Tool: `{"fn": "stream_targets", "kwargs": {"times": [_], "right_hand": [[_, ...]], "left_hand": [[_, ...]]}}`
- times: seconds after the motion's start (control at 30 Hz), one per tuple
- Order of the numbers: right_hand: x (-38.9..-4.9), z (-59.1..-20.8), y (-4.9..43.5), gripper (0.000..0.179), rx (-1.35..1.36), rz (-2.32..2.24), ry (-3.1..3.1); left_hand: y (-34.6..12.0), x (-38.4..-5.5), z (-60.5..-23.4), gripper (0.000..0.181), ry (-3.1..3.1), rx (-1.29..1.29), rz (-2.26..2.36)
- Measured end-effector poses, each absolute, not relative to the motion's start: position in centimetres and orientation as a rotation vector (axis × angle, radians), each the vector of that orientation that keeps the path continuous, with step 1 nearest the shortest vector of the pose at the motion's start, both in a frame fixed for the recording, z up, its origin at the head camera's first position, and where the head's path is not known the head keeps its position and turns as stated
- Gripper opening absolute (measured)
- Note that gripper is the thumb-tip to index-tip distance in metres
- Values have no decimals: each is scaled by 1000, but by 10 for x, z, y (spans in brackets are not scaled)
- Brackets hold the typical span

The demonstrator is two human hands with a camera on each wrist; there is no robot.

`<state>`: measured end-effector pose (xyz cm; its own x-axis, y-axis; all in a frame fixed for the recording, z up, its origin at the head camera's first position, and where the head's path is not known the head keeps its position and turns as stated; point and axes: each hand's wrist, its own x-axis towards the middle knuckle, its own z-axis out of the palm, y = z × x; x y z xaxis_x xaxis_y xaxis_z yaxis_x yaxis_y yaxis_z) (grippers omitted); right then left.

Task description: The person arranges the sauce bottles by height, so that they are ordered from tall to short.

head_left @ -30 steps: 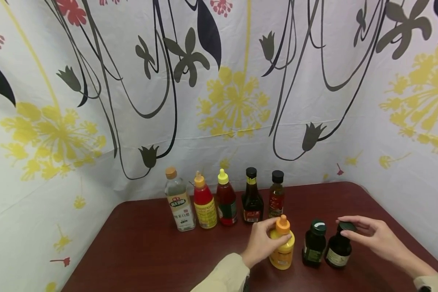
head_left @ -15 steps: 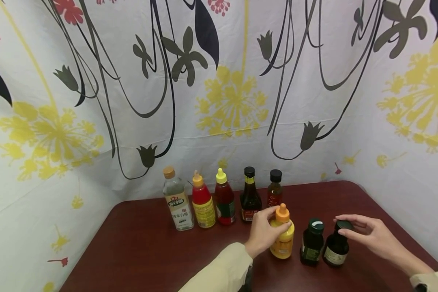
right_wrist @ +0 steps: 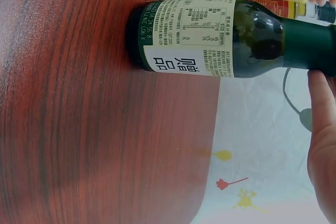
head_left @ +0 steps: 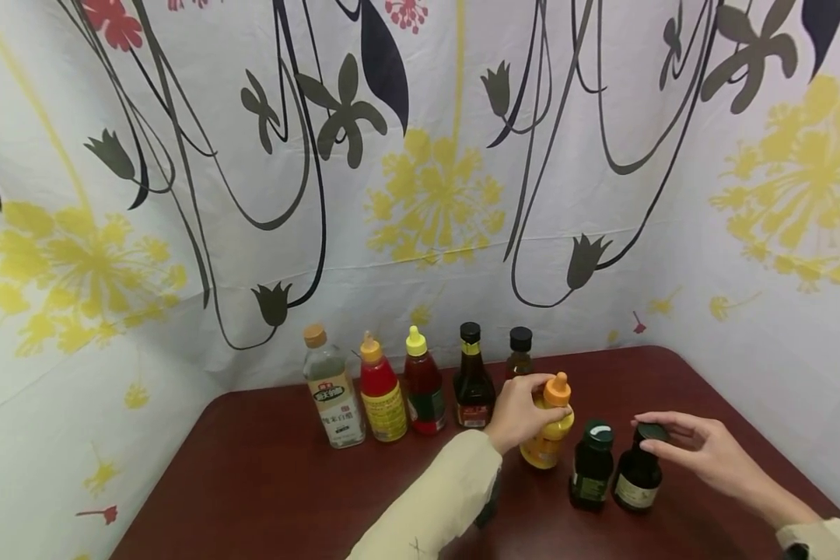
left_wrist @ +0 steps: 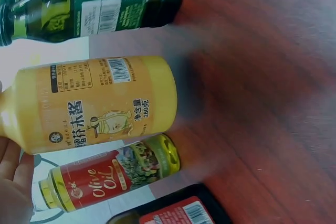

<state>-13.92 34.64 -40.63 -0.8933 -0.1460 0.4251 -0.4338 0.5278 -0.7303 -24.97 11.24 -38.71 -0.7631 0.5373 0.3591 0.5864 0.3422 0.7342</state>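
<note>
My left hand (head_left: 521,414) grips a yellow honey mustard squeeze bottle (head_left: 544,447) around its shoulder, below the orange nozzle cap. The bottle leans slightly; a shadow lies by its base in the left wrist view, and I cannot tell whether it touches the table. At the right, my right hand (head_left: 710,455) holds a dark green glass bottle (right_wrist: 189,38) at its cap and neck, thumb against the neck. That bottle stands upright on the table. Close on its left stands a dark green olive oil bottle (head_left: 591,470).
Along the table's back stand a clear vinegar bottle (head_left: 336,400), a red squeeze bottle (head_left: 383,400), a yellow-capped sauce bottle (head_left: 425,389), a dark sauce bottle (head_left: 473,389) and a small olive oil bottle (left_wrist: 105,177), partly hidden. A patterned cloth (head_left: 434,288) hangs behind the dark red table (head_left: 266,482).
My left hand has moved the honey mustard bottle away from me toward the back row, where it now covers more of the small olive oil bottle. My right hand stays on the dark green bottle.
</note>
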Motion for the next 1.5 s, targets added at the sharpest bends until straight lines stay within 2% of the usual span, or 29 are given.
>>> {"fn": "stream_targets", "kwargs": {"times": [0.77, 1.23, 1.5], "right_hand": [[-137, -408, 347, 31, 521, 1322, -2401], [-137, -411, 346, 29, 511, 1365, -2404], [-138, -412, 347, 31, 521, 1405, -2398]], "left_hand": [[157, -275, -396, 41, -2369, -928, -1597], [164, -281, -414, 39, -2320, -860, -1554], [162, -286, -405, 42, -2558, -866, -1437]]}}
